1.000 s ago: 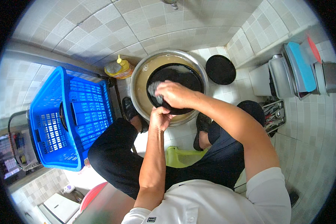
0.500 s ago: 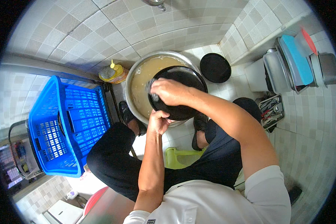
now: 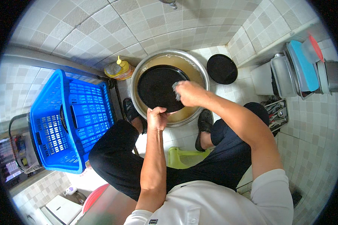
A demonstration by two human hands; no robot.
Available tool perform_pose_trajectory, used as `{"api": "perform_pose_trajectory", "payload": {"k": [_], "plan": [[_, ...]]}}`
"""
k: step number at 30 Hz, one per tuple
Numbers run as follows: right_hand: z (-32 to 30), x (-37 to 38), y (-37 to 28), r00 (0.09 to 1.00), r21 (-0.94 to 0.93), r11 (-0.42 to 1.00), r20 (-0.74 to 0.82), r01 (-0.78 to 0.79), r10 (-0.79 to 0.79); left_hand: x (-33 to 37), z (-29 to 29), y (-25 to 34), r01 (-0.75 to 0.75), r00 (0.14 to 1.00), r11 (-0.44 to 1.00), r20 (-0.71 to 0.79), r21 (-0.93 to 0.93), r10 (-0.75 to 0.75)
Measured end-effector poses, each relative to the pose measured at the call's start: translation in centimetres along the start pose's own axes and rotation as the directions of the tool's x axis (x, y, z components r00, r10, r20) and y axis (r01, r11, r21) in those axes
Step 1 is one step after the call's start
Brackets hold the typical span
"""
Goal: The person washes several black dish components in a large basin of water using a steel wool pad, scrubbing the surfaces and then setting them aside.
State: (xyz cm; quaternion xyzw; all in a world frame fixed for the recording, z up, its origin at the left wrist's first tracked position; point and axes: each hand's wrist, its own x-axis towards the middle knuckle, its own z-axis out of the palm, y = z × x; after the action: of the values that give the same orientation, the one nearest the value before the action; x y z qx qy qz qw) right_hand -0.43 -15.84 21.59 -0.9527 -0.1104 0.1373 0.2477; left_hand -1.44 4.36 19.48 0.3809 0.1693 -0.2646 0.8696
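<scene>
A round black plate (image 3: 156,87) is tilted over a large metal basin (image 3: 198,67) of cloudy brownish water on the tiled floor. My left hand (image 3: 157,117) grips the plate's near rim. My right hand (image 3: 189,93) presses a small grey scrubber (image 3: 176,91) against the plate's right side. I sit on a low green stool (image 3: 184,157) with both feet beside the basin.
A blue plastic crate (image 3: 69,123) stands at my left. A yellow squeeze bottle (image 3: 118,69) sits next to the basin. A second black plate (image 3: 222,69) lies on the floor at the right. Metal trays (image 3: 300,71) lean against the right wall, with a utensil basket (image 3: 276,114) below them.
The plate has been turned up and its black face now shows fully. My right hand has slid from the plate's middle to its right edge.
</scene>
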Motion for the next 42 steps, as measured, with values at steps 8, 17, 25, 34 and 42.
{"api": "perform_pose_trajectory", "payload": {"k": [8,17,25,34,42], "plan": [[1.6,2.9,0.0,0.925,-0.034,0.971,-0.299,0.237,-0.236,-0.3,0.1,-1.0,0.041,0.999,0.997,0.038,-0.060,-0.038],[2.2,0.5,-2.6,0.923,0.172,0.912,-0.177,0.372,-0.343,0.3,-0.8,-1.1,0.044,0.998,0.999,0.052,-0.018,-0.043],[0.2,3.0,1.2,0.994,0.017,1.000,0.107,-0.001,-0.001,1.2,-2.3,-1.8,0.098,0.992,0.991,0.075,0.090,-0.105],[-5.5,2.3,2.2,0.966,0.117,0.988,-0.230,-0.096,0.121,6.5,-5.4,-3.2,0.172,0.985,0.978,-0.036,0.120,-0.169],[-7.6,2.1,2.1,0.946,0.161,0.972,-0.248,-0.171,0.207,9.1,-10.0,-6.8,0.239,0.967,0.968,-0.069,-0.077,-0.244]]}}
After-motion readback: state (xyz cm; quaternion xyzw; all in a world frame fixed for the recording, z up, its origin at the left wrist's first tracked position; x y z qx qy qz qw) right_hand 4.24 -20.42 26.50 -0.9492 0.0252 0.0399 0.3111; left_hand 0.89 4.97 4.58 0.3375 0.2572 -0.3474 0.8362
